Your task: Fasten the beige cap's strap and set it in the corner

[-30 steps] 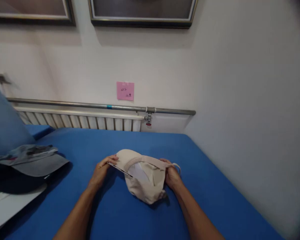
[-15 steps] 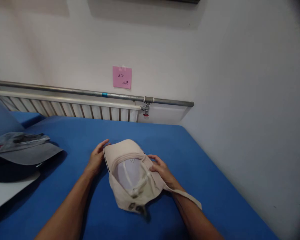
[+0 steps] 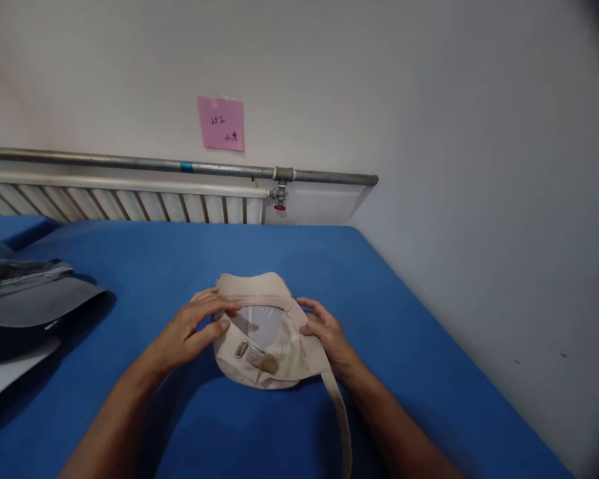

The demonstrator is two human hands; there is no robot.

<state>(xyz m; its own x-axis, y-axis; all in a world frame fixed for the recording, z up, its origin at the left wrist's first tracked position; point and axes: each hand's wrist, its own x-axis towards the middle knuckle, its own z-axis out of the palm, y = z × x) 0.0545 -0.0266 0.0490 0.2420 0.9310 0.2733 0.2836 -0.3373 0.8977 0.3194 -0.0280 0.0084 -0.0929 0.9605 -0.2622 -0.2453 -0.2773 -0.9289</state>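
Note:
A beige baseball cap [image 3: 253, 287] faces me with its inside showing, its brim at the far side. My right hand [image 3: 329, 336] grips the cap's right side, thumb on the inner band and fingers behind. My left hand [image 3: 192, 329] is at the cap's left edge, with its thumb and fingers around the rim and the fingertips over the opening. A metal buckle [image 3: 241, 348] sits at the near back edge beside a small metal tab. From the cap's right side a long loose strap [image 3: 340, 416] hangs down toward me.
Stacked caps [image 3: 34, 303], grey, dark and white, lie at the left on the blue surface [image 3: 180, 249]. Behind it are a white radiator [image 3: 130, 205], a metal pipe [image 3: 130, 161] with a red-handled valve [image 3: 280, 198], and a pink note [image 3: 221, 124] on the wall. Another wall borders the right side.
My left hand has moved from the brim to the cap's left rim. The cap has turned and tilted, its buckle now plainly visible. The strap has swung to hang downward. The view has shifted slightly.

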